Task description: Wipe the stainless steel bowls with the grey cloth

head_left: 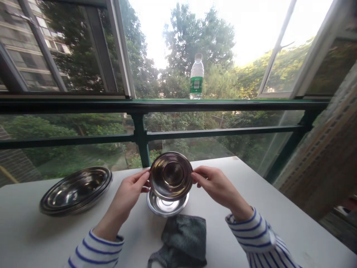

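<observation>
Between my two hands I hold up a shiny metal bowl (173, 174), tilted so that its round inside faces me. My left hand (133, 186) pinches its rim at the left side. On the opposite side, the thumb and fingers of my right hand (212, 184) grip the rim. Just below and partly hidden by it, another metal bowl (167, 208) sits upright on the white table (134, 238). A dark grey-green cloth (185, 236) lies folded in front of that bowl, its near end running out of view.
A stack of wider metal bowls (76, 190) stands on the table at the left. Behind the table runs a dark green railing (167, 107) with glass under it. A plastic bottle (196, 80) with a green label stands on the ledge. A curtain (315, 160) hangs at the right.
</observation>
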{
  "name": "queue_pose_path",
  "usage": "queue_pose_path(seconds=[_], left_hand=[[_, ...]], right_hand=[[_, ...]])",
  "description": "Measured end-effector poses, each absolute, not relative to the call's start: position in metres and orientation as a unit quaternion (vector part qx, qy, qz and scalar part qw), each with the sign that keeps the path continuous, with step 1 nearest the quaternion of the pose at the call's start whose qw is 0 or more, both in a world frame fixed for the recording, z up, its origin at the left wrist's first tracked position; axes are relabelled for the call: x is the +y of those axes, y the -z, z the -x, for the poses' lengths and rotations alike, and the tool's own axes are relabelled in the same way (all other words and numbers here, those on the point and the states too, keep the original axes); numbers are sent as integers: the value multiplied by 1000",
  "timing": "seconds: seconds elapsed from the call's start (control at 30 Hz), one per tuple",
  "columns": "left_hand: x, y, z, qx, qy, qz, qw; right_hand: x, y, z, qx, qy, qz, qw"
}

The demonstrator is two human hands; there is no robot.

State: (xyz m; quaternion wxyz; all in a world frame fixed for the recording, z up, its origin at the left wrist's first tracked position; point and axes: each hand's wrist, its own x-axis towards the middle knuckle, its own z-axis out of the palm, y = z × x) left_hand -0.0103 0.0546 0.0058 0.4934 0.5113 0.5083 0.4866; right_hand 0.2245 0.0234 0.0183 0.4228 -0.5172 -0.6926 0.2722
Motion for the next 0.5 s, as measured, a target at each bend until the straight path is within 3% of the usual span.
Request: queue_pose_path(seconds=[0.5], left_hand=[[52,3,18,486,-455,-525,530]], right_hand=[[53,19,-216,-654,-331,560,386]])
